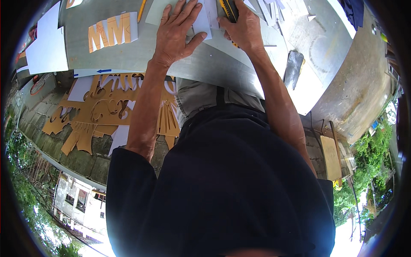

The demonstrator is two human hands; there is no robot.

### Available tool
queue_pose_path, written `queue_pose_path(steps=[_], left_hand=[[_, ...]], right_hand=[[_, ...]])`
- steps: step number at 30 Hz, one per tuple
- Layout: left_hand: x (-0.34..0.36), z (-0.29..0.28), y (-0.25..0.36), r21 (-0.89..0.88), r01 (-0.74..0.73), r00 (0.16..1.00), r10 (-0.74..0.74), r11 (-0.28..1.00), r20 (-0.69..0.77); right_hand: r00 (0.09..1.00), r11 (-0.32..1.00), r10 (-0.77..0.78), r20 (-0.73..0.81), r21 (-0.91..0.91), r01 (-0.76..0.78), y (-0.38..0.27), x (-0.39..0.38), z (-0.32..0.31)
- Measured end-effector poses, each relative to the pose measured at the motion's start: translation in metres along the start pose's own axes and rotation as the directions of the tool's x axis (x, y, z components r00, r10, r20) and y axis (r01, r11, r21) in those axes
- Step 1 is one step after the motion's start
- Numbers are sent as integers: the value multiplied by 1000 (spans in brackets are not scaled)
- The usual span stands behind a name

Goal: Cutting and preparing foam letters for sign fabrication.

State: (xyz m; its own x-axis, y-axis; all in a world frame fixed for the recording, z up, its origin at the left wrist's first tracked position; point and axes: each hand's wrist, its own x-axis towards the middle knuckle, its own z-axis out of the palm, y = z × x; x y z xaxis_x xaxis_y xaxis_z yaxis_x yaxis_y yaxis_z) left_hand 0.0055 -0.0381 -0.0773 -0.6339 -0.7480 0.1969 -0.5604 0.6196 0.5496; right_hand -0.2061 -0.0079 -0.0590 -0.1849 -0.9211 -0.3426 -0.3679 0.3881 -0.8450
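My left hand (177,36) lies flat at the far part of the metal-topped table (209,60), fingers spread over pale sheet material. Beneath and beside its fingertips are narrow white pieces (203,26). To the right, my right hand (247,29) is closed round a yellow and black utility knife (230,10). The knife's tip runs out of the top of the picture, so I cannot tell whether the blade touches anything. Left of my left hand lie a yellow pencil (141,10) and brown-faced letter-shaped cutouts (109,32) on white board.
White offcuts (269,12) lie scattered at the far right. A dark, worn block (293,69) rests on a white sheet (306,92) nearer me. Another white sheet (48,47) is at the table's left end. Below the table's near edge are brown cut-out boards (100,112).
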Motion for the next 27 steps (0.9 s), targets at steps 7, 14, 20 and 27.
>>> queue_pose_path(steps=[7,14,20,27], left_hand=[[3,-5,1,137,-45,996,34,989,86],[4,-6,3,174,-26,994,6,984,111],[5,-2,1,162,-21,994,4,987,109],[7,-5,3,127,2,988,-21,992,155]], right_hand=[[1000,999,30,2,42,-30,-2,-1,-1],[997,997,71,40,19,-72,-6,0,-4],[998,995,56,7,83,-56,0,-1,-1],[1000,999,16,4,33,-17,0,-3,-1]])
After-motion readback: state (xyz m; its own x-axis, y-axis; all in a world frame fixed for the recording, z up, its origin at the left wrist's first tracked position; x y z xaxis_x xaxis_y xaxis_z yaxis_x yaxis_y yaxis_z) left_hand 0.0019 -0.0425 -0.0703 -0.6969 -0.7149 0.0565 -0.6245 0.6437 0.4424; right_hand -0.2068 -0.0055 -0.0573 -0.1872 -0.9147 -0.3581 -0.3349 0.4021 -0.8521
